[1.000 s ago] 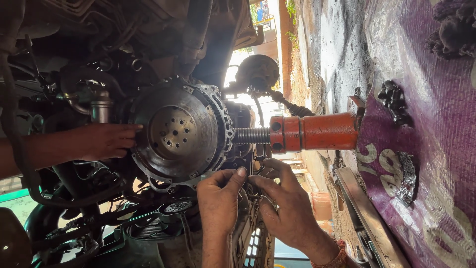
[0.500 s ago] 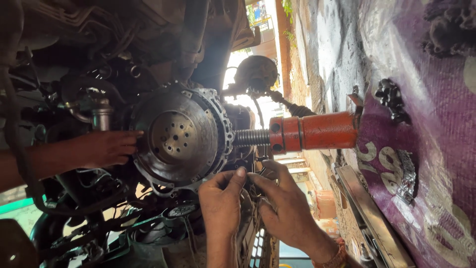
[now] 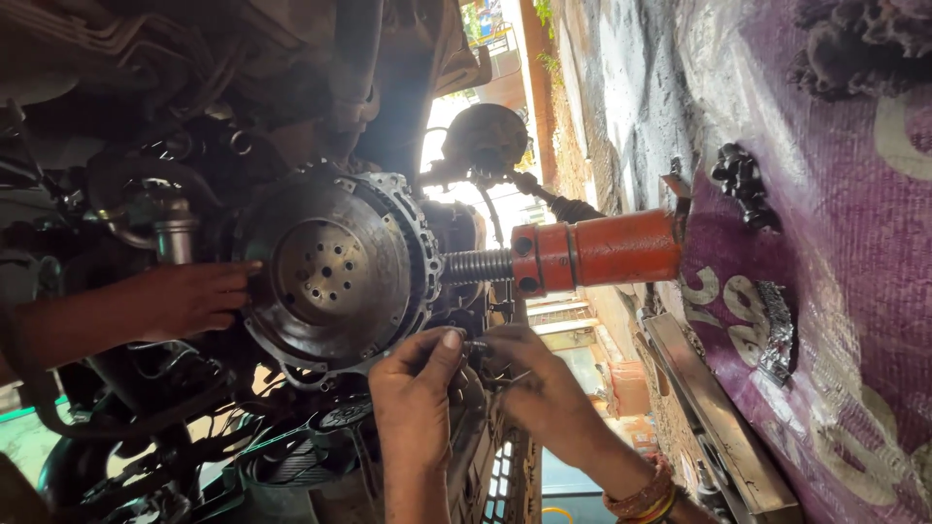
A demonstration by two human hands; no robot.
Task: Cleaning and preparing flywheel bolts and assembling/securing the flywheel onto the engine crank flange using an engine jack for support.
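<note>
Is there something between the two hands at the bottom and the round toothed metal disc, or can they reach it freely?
Nothing visible stands between them. The left hand and right hand pinch a small dark part just beside the lower rim of the toothed disc. Another person's hand touches the disc's opposite edge, away from them.

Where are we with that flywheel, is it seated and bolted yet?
Done: the flywheel sits against the engine, with the orange jack standing by it. In hand: another person's hand steadies its rim, while the left hand and right hand pinch a small metal part at its lower edge. Left: the holes around the centre look empty, so bolting seems not yet done.
</note>
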